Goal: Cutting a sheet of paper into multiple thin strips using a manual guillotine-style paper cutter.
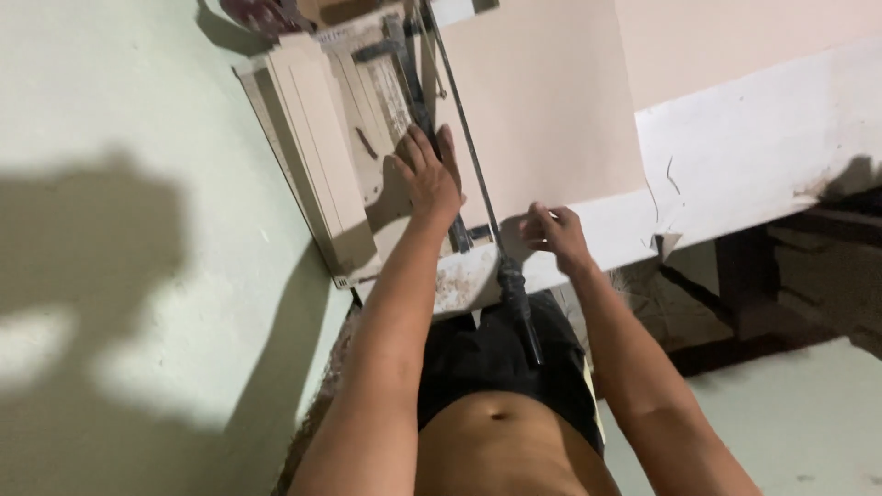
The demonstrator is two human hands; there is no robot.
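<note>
- Head view, looking down the person's bare torso at a manual paper cutter [367, 138] set on a worn white table [763, 147].
- Left hand [427, 174] lies flat on the cutter bed, fingers spread and clamped on nothing; from where I stand it looks like it presses down to stop anything sliding beside the blade line.
- Right hand [554, 234] sits at the near corner of a large pale pink sheet of card [551, 101], fingers curled at its edge. Whether they actually pinch the card I cannot tell; the corner is blurred.
- That sheet lies across the table to the right of the cutter, its left edge running under the long blade arm [459, 129], seemingly squared to it.
- Black lever handle [522, 308] of that arm sticks out over the table's near edge towards the person's dark shorts [501, 358], untouched by either hand.
- Both hands are apart, one on each side of the blade arm.
- Pale floor [138, 276] carries a broad shadow on the left.
</note>
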